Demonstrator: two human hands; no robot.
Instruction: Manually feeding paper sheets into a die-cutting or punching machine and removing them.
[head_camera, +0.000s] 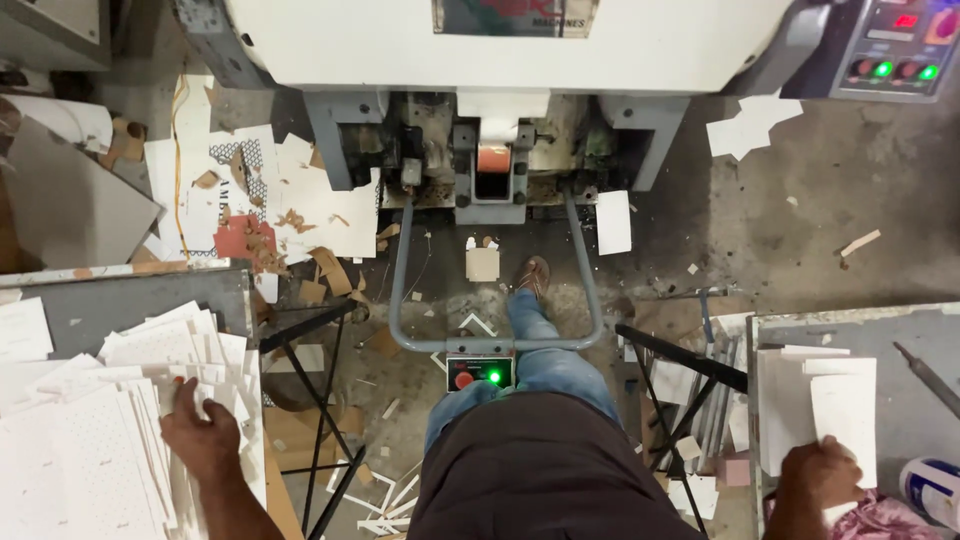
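Observation:
My left hand (200, 435) rests with fingers spread on a messy pile of white card sheets (90, 430) on the grey table at my left. My right hand (822, 472) presses down on a small stack of white card pieces (825, 400) on the grey table at my right; its fingers curl over the stack's near edge. In front of me stands a white and grey machine (500, 60) with a narrow slot holding an orange-lit part (493, 160). My leg in blue jeans stretches toward it, foot (533, 275) on the floor.
A grey tube frame (400, 290) with a small box bearing a red button and green light (480, 375) sits before my knees. A control panel (895, 45) with red and green lights is top right. Card scraps litter the floor. A metal rod (925, 375) lies on the right table.

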